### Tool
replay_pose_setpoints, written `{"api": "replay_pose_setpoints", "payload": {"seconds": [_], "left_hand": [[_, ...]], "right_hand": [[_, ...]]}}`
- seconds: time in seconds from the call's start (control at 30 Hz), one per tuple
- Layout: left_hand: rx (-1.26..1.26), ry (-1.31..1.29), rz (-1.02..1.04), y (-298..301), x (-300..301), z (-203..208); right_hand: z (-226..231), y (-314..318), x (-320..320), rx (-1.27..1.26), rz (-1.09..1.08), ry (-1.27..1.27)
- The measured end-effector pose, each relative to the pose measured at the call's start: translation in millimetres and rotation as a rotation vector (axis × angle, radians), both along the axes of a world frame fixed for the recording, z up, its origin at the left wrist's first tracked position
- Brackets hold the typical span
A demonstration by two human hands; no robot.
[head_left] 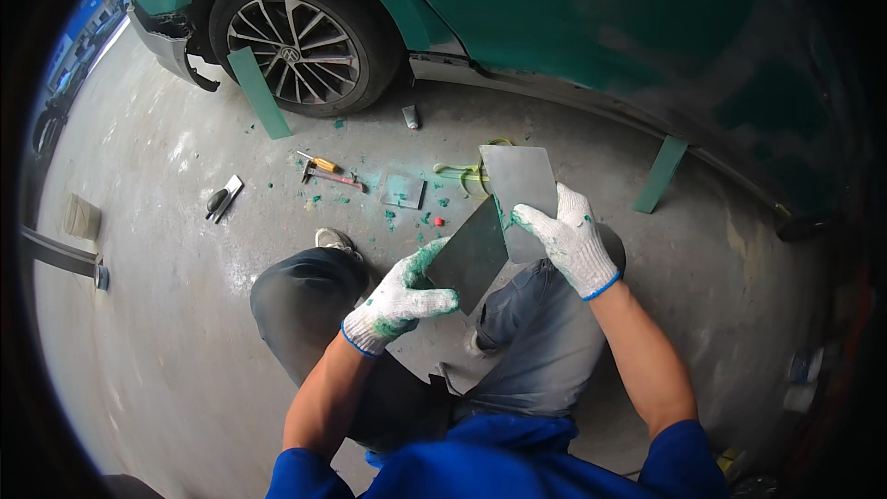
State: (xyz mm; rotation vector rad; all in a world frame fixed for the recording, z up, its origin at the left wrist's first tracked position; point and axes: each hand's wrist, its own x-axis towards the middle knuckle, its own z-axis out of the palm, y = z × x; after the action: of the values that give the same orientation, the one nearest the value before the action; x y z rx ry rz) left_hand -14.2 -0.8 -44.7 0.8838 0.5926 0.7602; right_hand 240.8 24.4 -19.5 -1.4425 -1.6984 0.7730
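Observation:
My left hand [402, 299], in a white knit glove stained green, grips a dark flat metal putty spreader [469, 263] by its left edge, thumb in front. A lighter grey rectangular metal putty spreader [517, 180] is pinched in my right hand [573, 236], its thumb lying over the face. The two sheets meet edge to edge above my knees, with green putty [504, 212] smeared along the light one's left edge. Fingers behind the sheets are partly hidden.
Ahead stands a green car [554, 0] with a front wheel [296, 51]; green strips [261, 97] lean on it. On the floor lie a hammer [337, 177], a yellow-handled screwdriver [321, 164], a black-handled tool [222, 198], a square plate [403, 190], a tube [411, 117] and a red cap [439, 222].

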Motion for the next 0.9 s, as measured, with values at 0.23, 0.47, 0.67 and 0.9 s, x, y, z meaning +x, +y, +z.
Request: {"api": "replay_pose_setpoints", "payload": {"seconds": [0.23,0.47,0.67,0.9], "left_hand": [[-0.14,0.266,0.051,-13.3,6.0,-7.5],[-0.144,0.281,0.104,4.2,12.6,-16.9],[-0.092,0.293,-0.162,-0.2,9.1,-8.9],[-0.176,0.184,-0.159,0.5,16.0,-7.4]], "right_hand": [[-12.2,10.8,-15.7,-0.185,-0.028,0.226],[-5.9,-28.3,-61.6,-0.217,0.009,0.071],[-22.7,-3.5,-41.0,-0.309,-0.087,0.354],[-6.5,12.9,-27.7,-0.395,0.066,0.344]]}}
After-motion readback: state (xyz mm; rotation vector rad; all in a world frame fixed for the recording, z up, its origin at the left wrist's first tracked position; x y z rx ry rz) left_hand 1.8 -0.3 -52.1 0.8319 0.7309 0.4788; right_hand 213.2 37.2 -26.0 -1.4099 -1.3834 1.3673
